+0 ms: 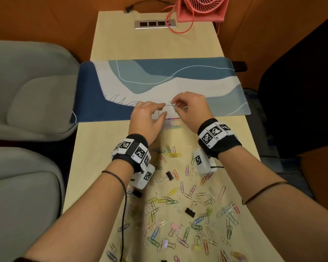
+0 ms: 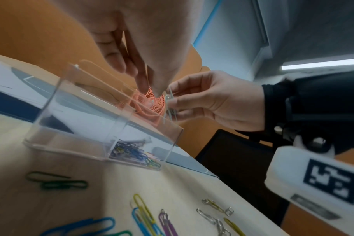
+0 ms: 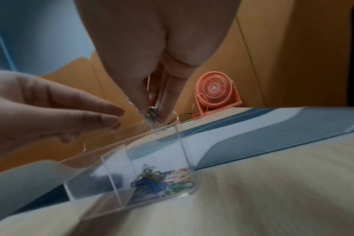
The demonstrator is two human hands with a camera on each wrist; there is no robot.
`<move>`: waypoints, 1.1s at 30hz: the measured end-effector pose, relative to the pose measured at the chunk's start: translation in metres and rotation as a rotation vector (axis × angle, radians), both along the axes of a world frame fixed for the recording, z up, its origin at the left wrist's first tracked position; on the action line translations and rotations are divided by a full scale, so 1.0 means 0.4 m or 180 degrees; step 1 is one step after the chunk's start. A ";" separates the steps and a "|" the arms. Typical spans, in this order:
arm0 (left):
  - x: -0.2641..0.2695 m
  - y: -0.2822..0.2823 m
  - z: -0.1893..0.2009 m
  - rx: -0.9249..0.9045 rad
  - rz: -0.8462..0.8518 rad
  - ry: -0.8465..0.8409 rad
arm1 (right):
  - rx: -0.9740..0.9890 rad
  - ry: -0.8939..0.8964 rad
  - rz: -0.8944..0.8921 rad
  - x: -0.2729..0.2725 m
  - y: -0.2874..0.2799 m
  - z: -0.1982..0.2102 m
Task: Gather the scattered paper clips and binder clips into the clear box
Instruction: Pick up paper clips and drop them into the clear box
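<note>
The clear box (image 1: 171, 122) stands at the desk mat's near edge, its lid (image 2: 103, 75) raised. A divider splits it, and coloured paper clips (image 3: 158, 180) lie in the right compartment. My left hand (image 1: 164, 110) reaches over the box with straight fingers (image 3: 111, 119) touching the lid. My right hand (image 1: 173, 105) pinches a few silver paper clips (image 2: 169, 103) just above the rim of that compartment. Many paper clips (image 1: 178, 203) and several binder clips, among them a black one (image 1: 169, 175), lie scattered on the table under my forearms.
The blue and white desk mat (image 1: 178, 82) crosses the narrow table. A pink fan (image 1: 201, 8) and a socket strip (image 1: 155, 24) sit at the far end. Grey seats (image 1: 27, 91) flank the left side and a dark chair (image 1: 301, 91) the right.
</note>
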State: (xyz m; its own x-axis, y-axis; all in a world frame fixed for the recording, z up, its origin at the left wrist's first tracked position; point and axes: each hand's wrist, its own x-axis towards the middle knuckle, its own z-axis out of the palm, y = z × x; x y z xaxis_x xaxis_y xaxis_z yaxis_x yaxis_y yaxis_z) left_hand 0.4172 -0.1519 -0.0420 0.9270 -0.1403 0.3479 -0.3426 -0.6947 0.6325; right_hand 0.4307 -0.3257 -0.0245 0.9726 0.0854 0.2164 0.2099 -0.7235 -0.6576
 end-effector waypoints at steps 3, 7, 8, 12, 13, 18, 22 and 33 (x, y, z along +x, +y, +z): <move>-0.014 0.025 -0.002 -0.0055 0.0059 0.0022 | -0.0362 0.0055 0.0134 0.005 0.012 -0.009; -0.068 0.057 -0.005 -0.0072 0.0003 0.0075 | -0.0698 0.0124 0.0219 -0.004 0.020 0.003; -0.086 0.066 -0.005 -0.0049 -0.0032 0.0124 | -0.0745 0.0142 0.0223 -0.011 0.022 0.013; -0.200 0.112 0.006 -0.0086 -0.0150 0.0265 | -0.0673 0.0183 0.0100 -0.107 0.010 0.059; -0.240 0.128 0.009 -0.0127 -0.0137 0.0300 | -0.0608 0.0246 0.0063 -0.149 0.003 0.072; -0.503 0.245 -0.023 -0.0159 0.0307 0.0862 | -0.0424 0.0845 -0.0285 -0.464 -0.050 0.126; -0.732 0.333 -0.064 0.0244 0.0766 0.1424 | -0.0646 0.1771 -0.0710 -0.764 -0.079 0.088; -1.071 0.312 -0.069 0.1117 0.0005 0.1717 | -0.1218 0.2477 -0.1502 -1.182 -0.038 -0.062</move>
State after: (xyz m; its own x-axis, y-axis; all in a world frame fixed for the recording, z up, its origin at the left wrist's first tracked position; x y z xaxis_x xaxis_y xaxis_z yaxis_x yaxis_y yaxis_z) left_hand -0.0113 -0.0270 -0.0695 0.9592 -0.1595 -0.2335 -0.0386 -0.8919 0.4506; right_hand -0.0422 -0.3411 -0.0492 0.7842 -0.4172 -0.4593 -0.5469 -0.8144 -0.1940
